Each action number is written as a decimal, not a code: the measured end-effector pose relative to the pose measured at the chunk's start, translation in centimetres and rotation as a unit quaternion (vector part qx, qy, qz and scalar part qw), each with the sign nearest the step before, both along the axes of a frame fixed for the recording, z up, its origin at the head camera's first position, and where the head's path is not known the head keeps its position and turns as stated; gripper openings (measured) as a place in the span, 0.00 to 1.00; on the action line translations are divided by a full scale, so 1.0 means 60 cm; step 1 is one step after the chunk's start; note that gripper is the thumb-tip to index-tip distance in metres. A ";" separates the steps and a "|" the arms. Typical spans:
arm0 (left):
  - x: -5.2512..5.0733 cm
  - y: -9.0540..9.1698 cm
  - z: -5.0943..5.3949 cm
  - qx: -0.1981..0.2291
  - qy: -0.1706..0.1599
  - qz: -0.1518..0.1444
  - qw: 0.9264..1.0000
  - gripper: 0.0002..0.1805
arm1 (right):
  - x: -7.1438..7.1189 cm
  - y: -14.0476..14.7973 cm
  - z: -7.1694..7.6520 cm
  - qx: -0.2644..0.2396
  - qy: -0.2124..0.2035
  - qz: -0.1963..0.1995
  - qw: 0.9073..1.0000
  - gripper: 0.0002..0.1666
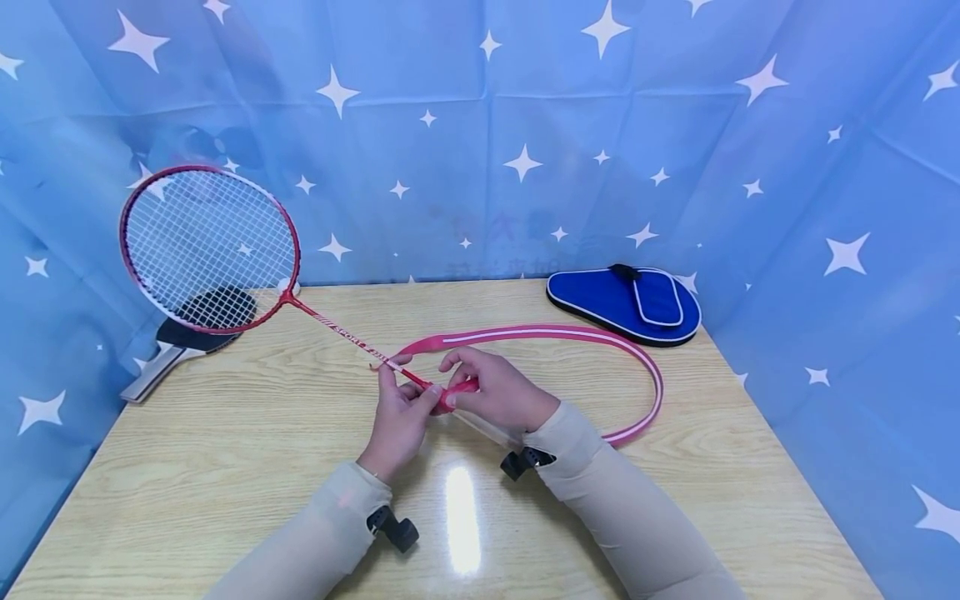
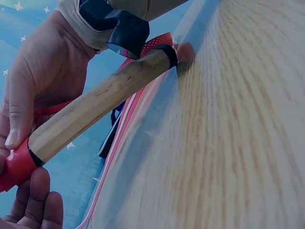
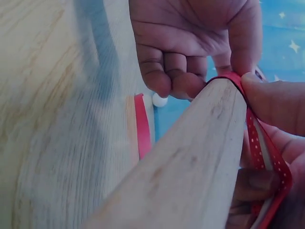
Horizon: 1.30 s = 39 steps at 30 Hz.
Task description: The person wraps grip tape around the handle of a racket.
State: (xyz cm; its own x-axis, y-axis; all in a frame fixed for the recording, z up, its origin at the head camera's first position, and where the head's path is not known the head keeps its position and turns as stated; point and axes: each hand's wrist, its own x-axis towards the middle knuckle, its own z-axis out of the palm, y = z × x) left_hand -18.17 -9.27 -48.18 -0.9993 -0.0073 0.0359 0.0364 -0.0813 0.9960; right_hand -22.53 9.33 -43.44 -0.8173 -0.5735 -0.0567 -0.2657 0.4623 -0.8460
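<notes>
My left hand (image 1: 396, 421) grips a red badminton racket (image 1: 318, 318) where the shaft meets the handle; its head points up to the left. The bare wooden handle (image 2: 105, 102) slants toward me, with a dark band near its end. Red perforated grip tape (image 3: 255, 143) passes round the handle's top, and my right hand (image 1: 506, 392) pinches it there between thumb and fingers. Both hands nearly touch at this spot. In the head view, the rest of the tape, pinkish with a white stripe, curves over the table to the right. My right hand partly hides the handle there.
Behind the racket head, a black table tennis bat (image 1: 217, 308) lies at the table's left. A white ball (image 1: 286, 286) sits near the back edge. At the back right rests a blue bat case (image 1: 592, 293). A starry blue cloth (image 1: 465, 167) hangs behind the wooden table (image 1: 225, 450).
</notes>
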 end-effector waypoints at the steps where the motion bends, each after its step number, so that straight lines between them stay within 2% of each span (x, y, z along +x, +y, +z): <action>1: 0.000 0.000 0.001 0.002 0.000 0.002 1.000 0.30 | 0.000 0.001 0.001 0.000 0.004 0.004 1.000 0.21; 4: 0.000 0.001 0.002 0.004 -0.002 0.006 1.000 0.29 | 0.001 0.003 0.004 0.006 0.017 0.008 1.000 0.20; 8: -0.002 0.001 0.001 0.007 -0.008 0.008 1.000 0.29 | 0.002 0.004 0.009 0.015 0.027 -0.007 1.000 0.19; 17: -0.002 -0.001 0.001 0.015 0.001 0.004 1.000 0.29 | 0.003 0.001 0.005 -0.020 0.054 -0.005 0.998 0.19; 21: -0.002 -0.002 0.002 0.001 0.004 -0.002 1.000 0.30 | 0.001 0.002 0.003 -0.019 0.067 -0.010 0.998 0.19; 30: -0.003 -0.005 0.000 0.003 0.009 -0.015 1.000 0.31 | -0.003 0.005 -0.001 -0.018 0.051 0.019 0.998 0.19; 39: -0.004 -0.006 -0.001 -0.004 0.016 -0.018 1.000 0.30 | -0.002 0.007 0.004 0.008 0.007 0.004 1.000 0.20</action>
